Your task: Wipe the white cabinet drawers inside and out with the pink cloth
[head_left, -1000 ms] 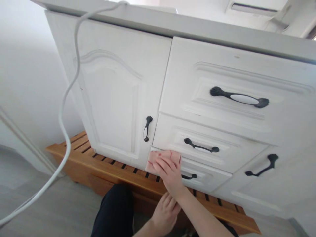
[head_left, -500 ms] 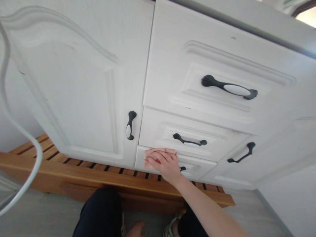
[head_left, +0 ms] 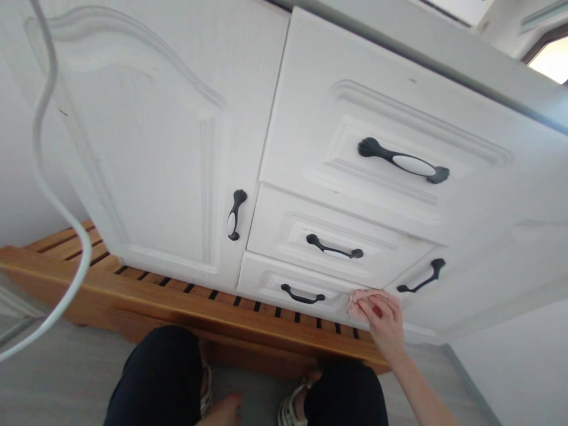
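Note:
My right hand (head_left: 387, 331) is closed on a pink cloth (head_left: 358, 305), its fingers bunching the fabric. It presses the cloth against the right end of the bottom drawer (head_left: 257, 275) of a white cabinet, just above the wooden slats. That drawer's dark handle (head_left: 303, 296) is to the left of the cloth. Low in the picture, between my knees, part of my left hand (head_left: 224, 411) shows at the bottom edge. It touches nothing that I can see, and its fingers are mostly cut off.
A middle drawer (head_left: 284, 231) and a large top drawer (head_left: 306, 106) lie above, with a cabinet door (head_left: 155, 148) at left. The cabinet stands on a slatted wooden bench (head_left: 177, 307). A white cable (head_left: 64, 207) hangs in front at left. My knees (head_left: 155, 378) are near the bench.
My right hand has slid the pink cloth from the left end of the bottom drawer to its right end, uncovering the drawer's handle. My left hand has shifted slightly left in view.

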`<control>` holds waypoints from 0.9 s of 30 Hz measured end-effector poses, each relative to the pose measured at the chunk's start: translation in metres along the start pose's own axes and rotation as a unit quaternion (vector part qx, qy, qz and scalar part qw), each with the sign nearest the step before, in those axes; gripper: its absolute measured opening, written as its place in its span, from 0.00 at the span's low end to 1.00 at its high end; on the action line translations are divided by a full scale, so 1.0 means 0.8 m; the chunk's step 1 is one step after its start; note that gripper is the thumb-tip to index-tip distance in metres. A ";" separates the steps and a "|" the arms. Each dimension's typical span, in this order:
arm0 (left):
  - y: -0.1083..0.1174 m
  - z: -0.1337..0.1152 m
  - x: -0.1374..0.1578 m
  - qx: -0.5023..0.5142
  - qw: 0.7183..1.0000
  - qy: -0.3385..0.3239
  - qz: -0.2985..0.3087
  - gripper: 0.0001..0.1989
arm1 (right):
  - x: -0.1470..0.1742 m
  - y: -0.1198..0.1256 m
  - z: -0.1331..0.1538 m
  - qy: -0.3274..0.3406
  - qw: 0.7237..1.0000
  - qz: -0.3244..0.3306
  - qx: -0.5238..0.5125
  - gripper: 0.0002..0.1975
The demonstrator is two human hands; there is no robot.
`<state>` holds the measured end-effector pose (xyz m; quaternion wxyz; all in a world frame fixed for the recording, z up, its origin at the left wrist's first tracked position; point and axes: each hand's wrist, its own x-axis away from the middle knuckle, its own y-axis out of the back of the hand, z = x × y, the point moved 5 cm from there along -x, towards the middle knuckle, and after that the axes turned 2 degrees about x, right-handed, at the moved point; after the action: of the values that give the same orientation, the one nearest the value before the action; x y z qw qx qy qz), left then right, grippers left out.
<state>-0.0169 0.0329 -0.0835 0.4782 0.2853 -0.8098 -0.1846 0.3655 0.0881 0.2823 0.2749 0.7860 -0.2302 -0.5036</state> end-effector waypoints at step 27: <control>0.029 -0.017 0.021 0.082 0.996 0.007 -0.034 0.19 | -0.226 -0.095 0.379 0.368 0.911 0.048 -0.181 0.18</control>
<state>-0.0178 0.0394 -0.0520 0.4523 0.3517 -0.8089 -0.1318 0.0232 0.1991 0.2489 0.5012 0.8407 -0.0548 -0.1975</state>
